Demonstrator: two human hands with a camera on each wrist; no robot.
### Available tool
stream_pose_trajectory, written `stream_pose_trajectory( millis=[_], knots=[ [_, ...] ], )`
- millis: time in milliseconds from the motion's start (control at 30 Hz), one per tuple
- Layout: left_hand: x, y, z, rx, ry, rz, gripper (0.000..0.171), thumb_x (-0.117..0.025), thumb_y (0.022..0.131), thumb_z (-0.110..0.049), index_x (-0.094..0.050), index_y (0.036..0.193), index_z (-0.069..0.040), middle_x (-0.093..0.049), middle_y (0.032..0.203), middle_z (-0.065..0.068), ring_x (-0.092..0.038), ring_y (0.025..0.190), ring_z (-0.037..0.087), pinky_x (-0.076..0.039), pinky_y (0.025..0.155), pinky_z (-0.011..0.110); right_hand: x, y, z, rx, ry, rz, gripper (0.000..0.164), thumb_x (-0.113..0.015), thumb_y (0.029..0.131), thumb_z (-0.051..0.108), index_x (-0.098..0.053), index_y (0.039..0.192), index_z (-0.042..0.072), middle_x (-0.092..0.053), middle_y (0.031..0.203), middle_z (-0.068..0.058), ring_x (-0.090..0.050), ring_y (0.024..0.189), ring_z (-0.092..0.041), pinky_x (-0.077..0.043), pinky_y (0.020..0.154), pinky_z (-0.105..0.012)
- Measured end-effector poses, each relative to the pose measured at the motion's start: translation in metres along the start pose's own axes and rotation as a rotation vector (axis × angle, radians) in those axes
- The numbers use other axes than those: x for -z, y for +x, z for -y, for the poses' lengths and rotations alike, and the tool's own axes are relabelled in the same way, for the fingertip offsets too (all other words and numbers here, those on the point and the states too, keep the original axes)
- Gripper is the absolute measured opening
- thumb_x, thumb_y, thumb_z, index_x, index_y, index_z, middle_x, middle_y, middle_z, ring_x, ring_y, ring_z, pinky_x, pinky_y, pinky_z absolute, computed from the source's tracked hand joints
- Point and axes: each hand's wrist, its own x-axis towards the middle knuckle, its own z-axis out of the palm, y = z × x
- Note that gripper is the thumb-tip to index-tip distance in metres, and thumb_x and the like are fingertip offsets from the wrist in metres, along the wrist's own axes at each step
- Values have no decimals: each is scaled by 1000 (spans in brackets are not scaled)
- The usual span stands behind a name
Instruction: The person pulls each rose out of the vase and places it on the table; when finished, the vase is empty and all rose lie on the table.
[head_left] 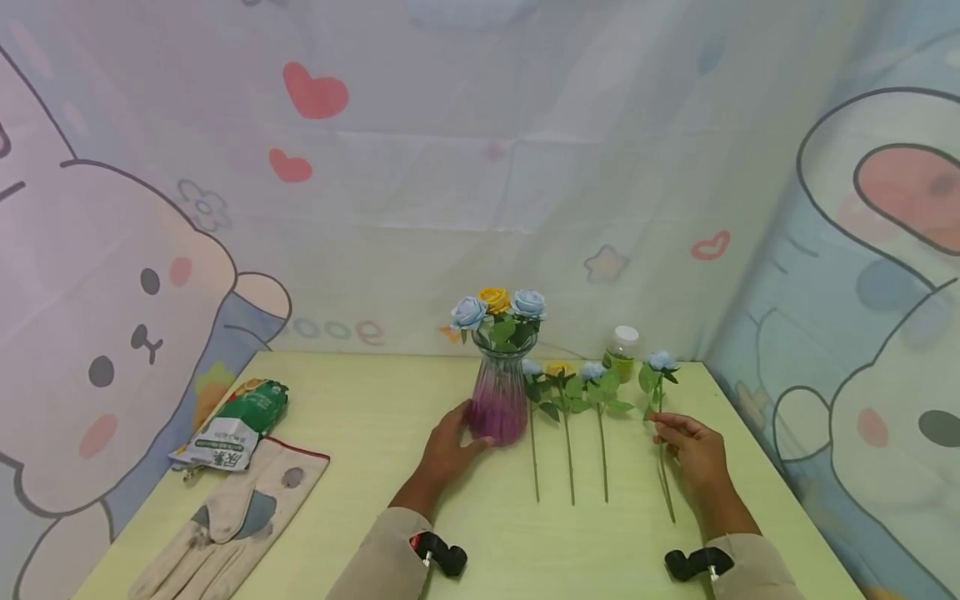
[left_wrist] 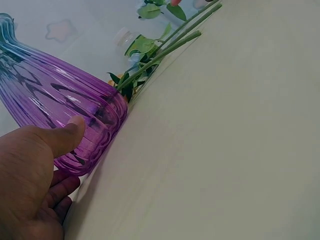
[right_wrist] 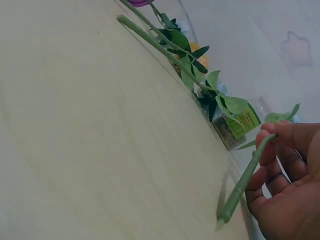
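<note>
A ribbed glass vase (head_left: pixel 499 400), purple at the base and clear blue-green at the neck, stands upright holding two light blue artificial roses and a yellow one (head_left: pixel 494 300). My left hand (head_left: pixel 448 446) grips its lower left side, thumb across the front, as the left wrist view (left_wrist: pixel 37 170) also shows. My right hand (head_left: pixel 693 450) pinches the green stem of a light blue artificial rose (head_left: pixel 662 361) between thumb and fingertips. In the right wrist view, the cut end of that stem (right_wrist: pixel 232 200) points down close over the table, while my hand (right_wrist: pixel 287 175) partly hides its leaves.
Between the hands lie three more roses: two light blue (head_left: pixel 592 371) and one yellow (head_left: pixel 559 367), stems toward me. Behind them stands a white-capped jar (head_left: pixel 623 354). At the left are a green-and-white packet (head_left: pixel 232 429) and work gloves (head_left: pixel 240 521) on the pale table (head_left: pixel 360 400).
</note>
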Motion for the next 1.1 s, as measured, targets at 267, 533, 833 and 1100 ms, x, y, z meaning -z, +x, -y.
stream_pose_trajectory(
  millis=[267, 533, 833, 1100],
  knots=[
    [-1, 0, 0, 48, -48, 25, 85, -81, 100, -35, -42, 163, 5, -52, 164, 27, -46, 156, 47, -38, 131, 61, -4, -3, -9, 40, -218, 27, 35, -71, 108, 15, -72, 138, -3, -81, 123, 7, -71, 90, -5, -61, 76, -20],
    [0, -2, 1, 46, -66, 28, 85, -81, 100, -33, -40, 164, 6, -51, 165, 28, -47, 156, 47, -38, 130, 61, -7, -9, -11, 101, -463, 101, 39, -68, 111, 22, -70, 144, 4, -68, 140, -24, -68, 90, -4, -61, 78, -18],
    [-1, -1, 0, 49, -55, 26, 84, -81, 101, -35, -41, 164, 4, -51, 165, 27, -45, 157, 47, -38, 131, 62, -7, -10, -11, 134, -574, 83, 36, -72, 108, 25, -75, 138, 6, -71, 104, -15, -55, 80, -12, -52, 68, -23],
    [-1, -1, 1, 49, -51, 25, 85, -81, 100, -35, -41, 164, 4, -52, 165, 27, -46, 157, 47, -37, 131, 62, -5, -8, -12, 184, -627, 135, 34, -65, 111, 17, -72, 143, 5, -77, 107, -17, -61, 82, -3, -53, 72, -22]
  ],
)
